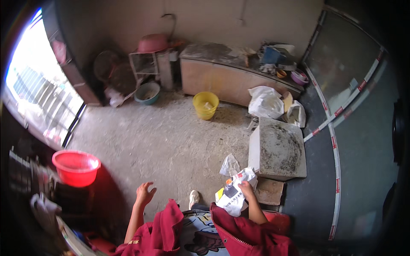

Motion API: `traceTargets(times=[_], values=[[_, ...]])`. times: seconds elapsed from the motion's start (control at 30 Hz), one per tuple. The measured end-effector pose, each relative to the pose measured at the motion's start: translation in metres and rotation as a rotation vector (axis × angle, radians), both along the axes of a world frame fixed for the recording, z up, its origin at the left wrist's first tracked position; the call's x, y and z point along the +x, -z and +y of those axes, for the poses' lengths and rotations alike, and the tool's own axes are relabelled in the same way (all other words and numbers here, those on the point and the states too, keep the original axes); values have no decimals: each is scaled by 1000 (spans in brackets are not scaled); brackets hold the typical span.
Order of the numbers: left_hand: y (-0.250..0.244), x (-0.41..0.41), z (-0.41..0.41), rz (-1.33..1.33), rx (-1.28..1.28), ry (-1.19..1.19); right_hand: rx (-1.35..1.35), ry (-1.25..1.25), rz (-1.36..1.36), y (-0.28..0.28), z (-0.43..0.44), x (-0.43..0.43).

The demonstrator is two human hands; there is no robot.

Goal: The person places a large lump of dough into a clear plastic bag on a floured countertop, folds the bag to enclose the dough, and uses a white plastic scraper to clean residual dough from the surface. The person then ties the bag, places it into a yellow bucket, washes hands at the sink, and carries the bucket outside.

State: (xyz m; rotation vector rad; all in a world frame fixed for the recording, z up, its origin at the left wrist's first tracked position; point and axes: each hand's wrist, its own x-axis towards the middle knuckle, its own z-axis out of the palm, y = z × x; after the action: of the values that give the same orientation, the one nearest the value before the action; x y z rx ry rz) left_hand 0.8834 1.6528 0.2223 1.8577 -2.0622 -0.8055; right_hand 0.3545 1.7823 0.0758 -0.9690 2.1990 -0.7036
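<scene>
My right hand (246, 191) grips the upper edge of a white printed plastic sack (233, 193), which hangs in front of my right side. The sack bears dark writing with yellow and orange patches. Out to the left, my left hand (145, 193) is in the air over the concrete floor (150, 140), holding nothing, fingers apart and bent. Just beyond the sack lies a crumpled clear plastic bag (229, 164). Right of it is a white box-like block (282, 150) with a dark-stained top. A brown board or box (270, 191) sits below that block.
A red basin (76, 168) is at the left, near a bright doorway (41, 86). Ahead are a yellow bucket (206, 105), a teal basin (147, 93) and a long cluttered counter (214, 75). White sacks (266, 101) lean by its right end. Taped glass panels (355, 153) line the right side.
</scene>
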Motion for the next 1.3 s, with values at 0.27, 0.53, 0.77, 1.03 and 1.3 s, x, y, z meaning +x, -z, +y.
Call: traceTargets(times=[0.27,0.53,0.77,1.03,1.3], values=[[169,68,-177,87,362,-63,101,-75,-68,-9,-239,-12],[243,101,-352,-21,586,-306,182,7,-138,88,-401,-64],[219,70,-636,-80,337,99,71,133,-285,89,-606,-83],[160,-176,-812,326,448,-284,140,-1,-82,110,-743,-174],[198,-237,-831,-35,626,-208,189,204,-371,216,-857,-250]])
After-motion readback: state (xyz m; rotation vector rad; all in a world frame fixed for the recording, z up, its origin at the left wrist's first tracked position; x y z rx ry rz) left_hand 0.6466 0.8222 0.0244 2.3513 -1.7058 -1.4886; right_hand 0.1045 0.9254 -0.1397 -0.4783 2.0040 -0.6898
